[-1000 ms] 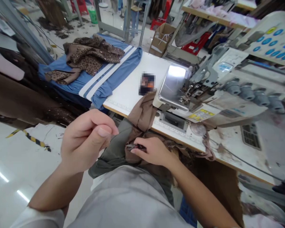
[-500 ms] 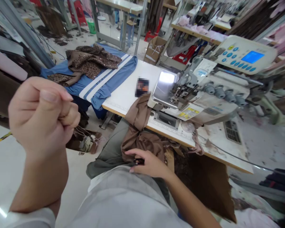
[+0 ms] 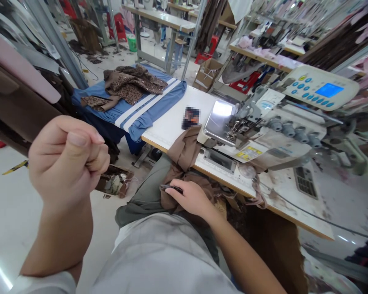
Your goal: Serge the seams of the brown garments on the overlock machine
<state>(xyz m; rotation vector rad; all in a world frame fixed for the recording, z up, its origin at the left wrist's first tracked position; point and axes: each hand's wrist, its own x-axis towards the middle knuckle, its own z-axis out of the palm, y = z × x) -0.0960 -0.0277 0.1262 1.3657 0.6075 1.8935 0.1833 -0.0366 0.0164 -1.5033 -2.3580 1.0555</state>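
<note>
Below the table's near edge: the right hand [image 3: 191,199] is curling its fingers around a small black tool [image 3: 171,188], perhaps thread snips, and is clamping it against the brown cloth [image 3: 184,149]. Whether the tool's blades are open or closed is too small to tell.

Left hand: the left hand [image 3: 66,161] is rising well clear of the table, with its thumb and fingers pressed together. A fine thread may be pinched there, but the view cannot settle it.

Cloth: the brown cloth is draping over the table's near edge and bunching into the lap under the right hand, on top of an olive-green cloth [image 3: 147,196].

Handling: both cloths are looking light, soft and limp, so they are likely to slide and fold rather than hold a shape. The firmest hold seems to be a pinch at the bunched part near the edge. The tool is looking light and best kept in the fingers.

Table top: a blue striped garment [image 3: 144,108] and a leopard-print cloth [image 3: 129,83] are lying at the far left corner, and a pixelated patch [image 3: 191,118] is sitting mid-table.

Right end: an overlock sewing machine [image 3: 257,130] is standing there, with its control panel [image 3: 317,87] above.
</note>
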